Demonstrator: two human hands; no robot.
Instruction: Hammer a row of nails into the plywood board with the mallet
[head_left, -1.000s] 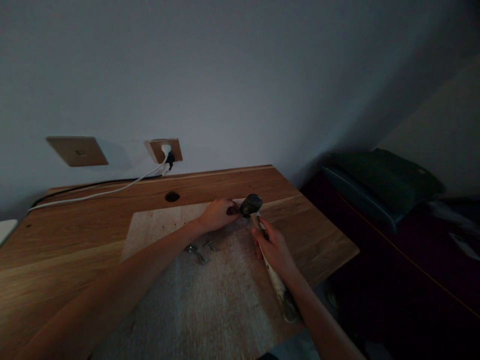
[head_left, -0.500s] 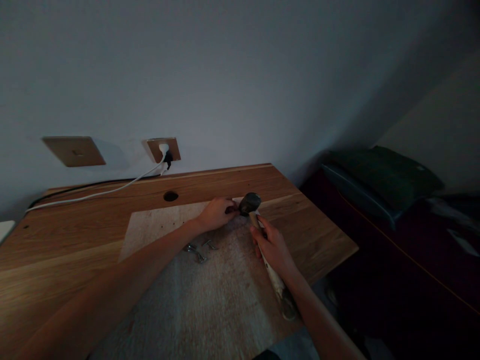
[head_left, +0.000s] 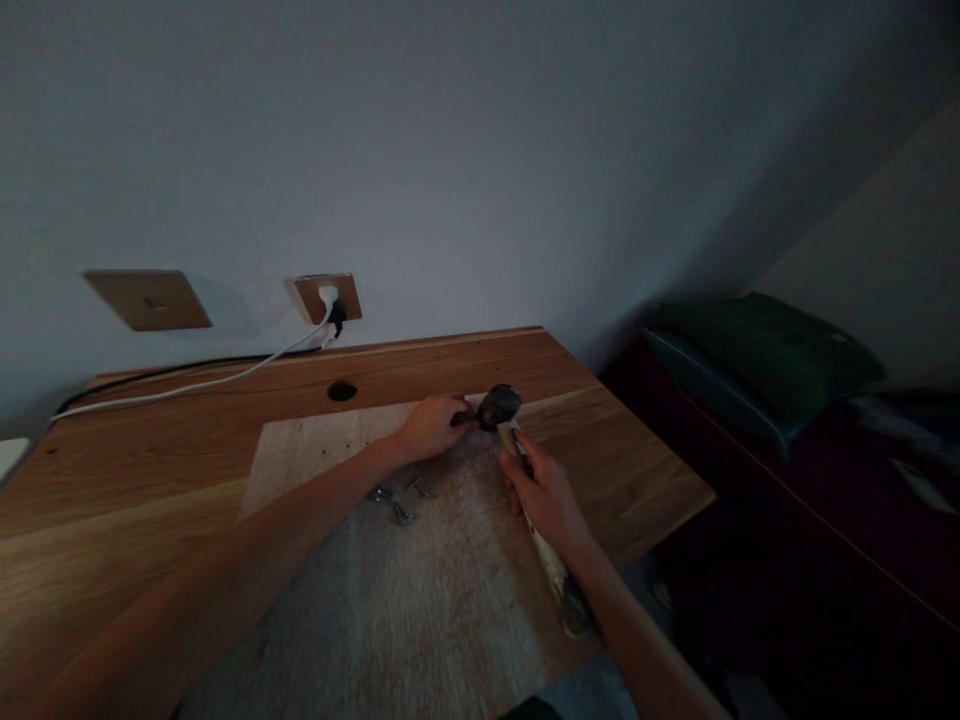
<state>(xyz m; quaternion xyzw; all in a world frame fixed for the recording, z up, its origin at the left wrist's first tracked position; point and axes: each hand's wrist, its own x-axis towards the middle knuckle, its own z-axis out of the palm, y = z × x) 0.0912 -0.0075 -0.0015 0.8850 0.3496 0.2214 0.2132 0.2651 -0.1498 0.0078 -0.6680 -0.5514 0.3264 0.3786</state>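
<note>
My right hand (head_left: 541, 490) is wrapped round the light handle of a hammer (head_left: 499, 406), close below its dark head. The handle's far end slants down toward me past my wrist. Beside the hammer head, my left hand (head_left: 436, 426) has its fingers pinched low over a pale wooden board (head_left: 420, 610); what they hold is hidden in the dim light. Several shiny metal screws or nails (head_left: 397, 508) lie loose on the board, just below my left wrist. A few small dark dots mark the board left of that hand.
The board lies on a wooden desk (head_left: 645, 470) with a round cable hole (head_left: 342, 391). White and black cables (head_left: 217, 383) run along the back edge to a wall socket (head_left: 346, 296). Right of the desk, a dark green cushion (head_left: 780, 350) rests lower down.
Almost nothing differs. Both hands and the hammer stay in the same place, with only a tiny shift of the view.
</note>
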